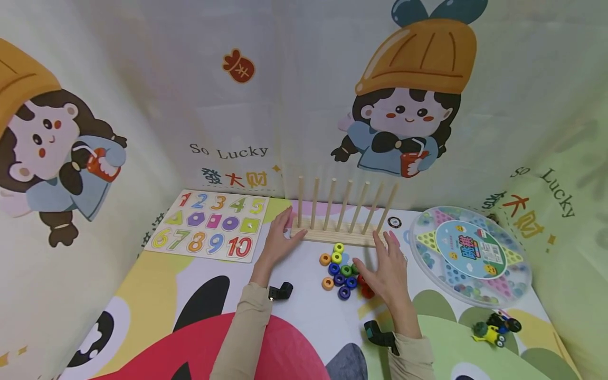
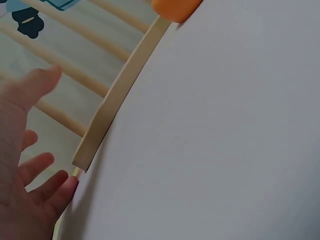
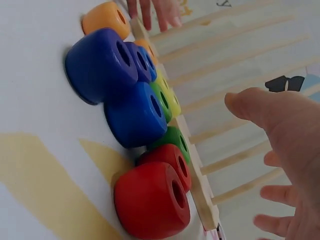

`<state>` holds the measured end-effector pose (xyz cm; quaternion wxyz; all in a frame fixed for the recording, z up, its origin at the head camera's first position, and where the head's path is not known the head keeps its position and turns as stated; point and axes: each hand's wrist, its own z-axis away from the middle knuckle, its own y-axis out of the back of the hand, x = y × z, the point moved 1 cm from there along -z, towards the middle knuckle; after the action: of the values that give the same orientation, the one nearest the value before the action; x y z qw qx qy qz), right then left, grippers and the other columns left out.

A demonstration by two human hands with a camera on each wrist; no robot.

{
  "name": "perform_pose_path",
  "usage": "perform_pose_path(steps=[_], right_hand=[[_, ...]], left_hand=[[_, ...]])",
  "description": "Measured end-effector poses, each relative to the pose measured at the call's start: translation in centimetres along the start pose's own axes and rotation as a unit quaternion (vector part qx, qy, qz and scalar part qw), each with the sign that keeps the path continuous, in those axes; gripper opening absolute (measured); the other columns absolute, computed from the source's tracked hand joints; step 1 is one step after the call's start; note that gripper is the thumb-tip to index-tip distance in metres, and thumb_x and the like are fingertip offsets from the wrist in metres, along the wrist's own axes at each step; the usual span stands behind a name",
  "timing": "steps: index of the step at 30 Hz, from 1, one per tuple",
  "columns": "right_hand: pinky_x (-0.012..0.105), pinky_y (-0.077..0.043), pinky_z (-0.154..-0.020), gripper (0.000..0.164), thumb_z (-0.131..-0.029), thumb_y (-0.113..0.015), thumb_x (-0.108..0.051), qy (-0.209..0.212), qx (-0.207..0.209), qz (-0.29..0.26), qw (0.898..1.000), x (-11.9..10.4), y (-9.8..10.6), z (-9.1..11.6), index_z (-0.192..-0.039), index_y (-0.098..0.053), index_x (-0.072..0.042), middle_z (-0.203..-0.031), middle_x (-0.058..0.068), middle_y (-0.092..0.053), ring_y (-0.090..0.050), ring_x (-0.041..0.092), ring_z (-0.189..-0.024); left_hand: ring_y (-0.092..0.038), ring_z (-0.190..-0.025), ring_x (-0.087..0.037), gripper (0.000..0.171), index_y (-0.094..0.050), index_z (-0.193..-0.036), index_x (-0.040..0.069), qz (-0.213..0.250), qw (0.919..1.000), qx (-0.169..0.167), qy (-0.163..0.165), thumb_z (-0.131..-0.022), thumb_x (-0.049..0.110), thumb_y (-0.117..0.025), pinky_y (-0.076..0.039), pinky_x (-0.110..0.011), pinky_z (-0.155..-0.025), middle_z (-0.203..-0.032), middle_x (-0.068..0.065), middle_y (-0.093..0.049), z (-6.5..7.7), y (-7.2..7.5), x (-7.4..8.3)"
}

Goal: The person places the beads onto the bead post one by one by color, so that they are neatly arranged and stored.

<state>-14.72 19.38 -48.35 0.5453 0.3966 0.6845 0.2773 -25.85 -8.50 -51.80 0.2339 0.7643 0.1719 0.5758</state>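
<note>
1. The left hand (image 1: 280, 238) is spread wide with nothing in it, beside the near left end of the wooden rack (image 1: 332, 237); whether a fingertip touches the wood I cannot tell.
2. The right hand (image 1: 390, 268) is also spread and holds nothing, its fingers by the rack's other end and its thumb close to the nearest beads.
3. Between the hands, a little forward, the rack stands upright, its seven pegs (image 1: 344, 206) bare. A sideways push from either hand could slide it, and a knock high on a peg might tip it, as the base looks narrow.
4. Also between the hands, closer to the right one, loose beads cluster on the table: yellow beads (image 1: 339, 247), orange beads (image 1: 325, 259), blue and purple beads (image 1: 351, 283), green beads (image 1: 345, 271) and red beads (image 3: 150, 200).
5. The green and red ones lie just beside the right thumb; a low sweep there could scatter them, since they are rounded and crowded together.
6. Left of the left hand lies a number board (image 1: 209, 224); right of the right hand, a round game disc (image 1: 470, 250), with toy figures (image 1: 489, 333) nearer the person.
</note>
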Motion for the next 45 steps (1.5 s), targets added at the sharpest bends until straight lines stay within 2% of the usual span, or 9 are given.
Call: perform_pose_path(steps=[4, 8, 15, 18, 22, 28, 34, 40, 45], right_hand=[[0.066, -0.036, -0.102, 0.073, -0.084, -0.076, -0.031, 0.010, 0.008, -0.035, 0.999, 0.2, 0.1, -0.1, -0.144, -0.047, -0.002, -0.144, 0.025, -0.041, -0.042, 0.047, -0.129], [0.063, -0.044, -0.098, 0.063, -0.085, -0.076, -0.022, 0.004, -0.013, -0.086, 0.996, 0.4, 0.0, -0.2, -0.139, -0.052, 0.000, -0.137, 0.024, -0.048, -0.052, 0.044, -0.120], [0.054, -0.053, -0.088, 0.048, -0.084, -0.077, -0.007, 0.000, -0.065, -0.194, 0.979, 0.6, -0.2, -0.1, -0.129, -0.060, 0.001, -0.124, 0.021, -0.061, -0.065, 0.038, -0.101], [0.049, -0.056, -0.085, 0.043, -0.084, -0.076, -0.005, -0.013, -0.102, -0.210, 0.972, 0.6, -0.6, 0.0, -0.125, -0.063, 0.000, -0.118, 0.018, -0.066, -0.066, 0.034, -0.097], [0.038, -0.058, -0.078, 0.036, -0.085, -0.076, -0.007, -0.037, -0.138, -0.193, 0.971, 0.7, -1.1, 0.2, -0.120, -0.067, -0.002, -0.112, 0.015, -0.068, -0.067, 0.028, -0.092], [0.038, -0.059, -0.075, 0.027, -0.083, -0.076, -0.002, -0.064, -0.122, -0.181, 0.974, 0.5, -1.3, 0.0, -0.109, -0.070, -0.001, -0.106, 0.015, -0.067, -0.068, 0.028, -0.088], [0.037, -0.058, -0.074, 0.026, -0.082, -0.076, -0.003, -0.073, -0.119, -0.162, 0.977, 0.1, -1.0, 0.1, -0.108, -0.071, 0.001, -0.104, 0.015, -0.066, -0.068, 0.028, -0.087], [0.039, -0.059, -0.074, 0.025, -0.084, -0.075, -0.005, -0.081, -0.079, -0.153, 0.982, 0.0, -1.1, -0.1, -0.107, -0.071, 0.001, -0.101, 0.017, -0.067, -0.068, 0.030, -0.085], [0.044, -0.059, -0.078, 0.026, -0.084, -0.074, -0.004, -0.075, -0.026, -0.168, 0.983, -0.6, -1.4, -0.3, -0.108, -0.071, 0.002, -0.104, 0.018, -0.068, -0.068, 0.034, -0.089]], left_hand=[[-0.037, -0.139, -0.030, 0.084, -0.037, -0.153, 0.009, 0.007, 0.9999, 0.000, -0.007, -0.085, 0.039, -0.075, -0.029, -0.048, -0.115, -0.153, -0.012, -0.040, -0.4, -0.3, -0.3], [-0.042, -0.136, -0.031, 0.082, -0.040, -0.150, 0.008, -0.006, 0.9999, -0.004, -0.014, -0.083, 0.039, -0.076, -0.032, -0.049, -0.113, -0.148, -0.014, -0.045, -0.7, -0.5, -0.5], [-0.048, -0.131, -0.031, 0.075, -0.049, -0.145, 0.008, -0.011, 0.9996, 0.006, -0.024, -0.082, 0.034, -0.079, -0.036, -0.048, -0.111, -0.143, -0.013, -0.052, -0.9, -0.4, -1.6], [-0.047, -0.133, -0.029, 0.070, -0.053, -0.141, 0.007, -0.013, 0.9995, 0.008, -0.028, -0.081, 0.031, -0.080, -0.035, -0.046, -0.112, -0.143, -0.013, -0.053, -0.8, -0.2, -2.0], [-0.044, -0.136, -0.027, 0.061, -0.061, -0.133, 0.003, -0.014, 0.9993, 0.004, -0.035, -0.081, 0.027, -0.081, -0.036, -0.044, -0.112, -0.144, -0.012, -0.052, -0.6, -0.1, -2.1], [-0.042, -0.137, -0.031, 0.055, -0.064, -0.127, -0.002, -0.019, 0.9977, 0.002, -0.066, -0.083, 0.025, -0.080, -0.037, -0.047, -0.110, -0.143, -0.015, -0.053, -0.8, -0.2, -1.5], [-0.043, -0.136, -0.030, 0.055, -0.064, -0.126, -0.003, -0.028, 0.9971, 0.002, -0.070, -0.082, 0.024, -0.081, -0.039, -0.045, -0.109, -0.141, -0.014, -0.054, -0.9, -0.3, -1.3], [-0.043, -0.136, -0.026, 0.055, -0.064, -0.128, -0.002, -0.034, 0.9970, -0.001, -0.070, -0.083, 0.025, -0.081, -0.040, -0.042, -0.108, -0.142, -0.011, -0.054, -1.1, -0.4, -1.4], [-0.043, -0.136, -0.028, 0.053, -0.064, -0.126, -0.003, -0.024, 0.9975, 0.006, -0.066, -0.083, 0.024, -0.081, -0.039, -0.043, -0.108, -0.141, -0.012, -0.054, -0.9, -0.3, -1.5]])
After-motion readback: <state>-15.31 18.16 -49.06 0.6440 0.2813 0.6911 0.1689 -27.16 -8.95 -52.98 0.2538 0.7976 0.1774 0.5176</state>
